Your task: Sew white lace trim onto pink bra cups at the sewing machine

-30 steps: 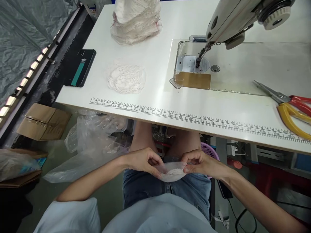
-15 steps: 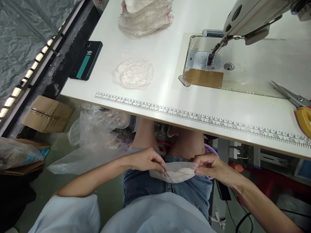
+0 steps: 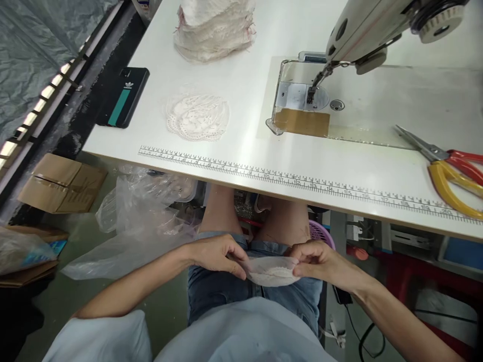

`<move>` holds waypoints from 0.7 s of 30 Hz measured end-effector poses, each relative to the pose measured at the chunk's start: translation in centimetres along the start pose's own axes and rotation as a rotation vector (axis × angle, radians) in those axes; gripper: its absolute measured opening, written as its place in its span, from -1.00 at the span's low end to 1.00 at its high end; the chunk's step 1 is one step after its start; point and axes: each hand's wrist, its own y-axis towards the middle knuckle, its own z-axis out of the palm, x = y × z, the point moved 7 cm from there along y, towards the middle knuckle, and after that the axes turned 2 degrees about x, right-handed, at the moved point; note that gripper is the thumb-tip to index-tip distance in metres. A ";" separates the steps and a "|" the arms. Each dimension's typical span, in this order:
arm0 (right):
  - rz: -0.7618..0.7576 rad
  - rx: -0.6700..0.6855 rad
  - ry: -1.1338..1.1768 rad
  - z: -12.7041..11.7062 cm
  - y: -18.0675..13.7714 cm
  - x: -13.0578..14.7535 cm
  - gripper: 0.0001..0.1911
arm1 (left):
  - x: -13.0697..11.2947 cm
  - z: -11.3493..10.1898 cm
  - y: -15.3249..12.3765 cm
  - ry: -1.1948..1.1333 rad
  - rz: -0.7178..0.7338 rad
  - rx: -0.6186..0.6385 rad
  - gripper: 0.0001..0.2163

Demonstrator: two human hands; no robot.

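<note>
Currently I see the left hand (image 3: 241, 265) and right hand (image 3: 297, 264) pinching opposite ends of a sheer fabric piece (image 3: 272, 272) over the lap (image 3: 222, 291). Beyond it, I can't make out what the purple basket (image 3: 321, 231) or plastic bag (image 3: 138, 221) holds; farther, white lace (image 3: 198, 118) lies on the worktop (image 3: 245, 138).

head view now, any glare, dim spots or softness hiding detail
In the head view, soft sheen on the white tabletop, near-washed-out segments in the bright strip at left; same head view, dimness beneath the tabletop, the lace piece low in contrast, fine detail unclear on the sheer piece at the right hand.
</note>
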 end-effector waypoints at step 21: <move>-0.076 -0.003 -0.086 1.1 0.1 1.9 -0.78 | -1.4 0.6 1.3 0.019 -0.002 -0.129 -0.73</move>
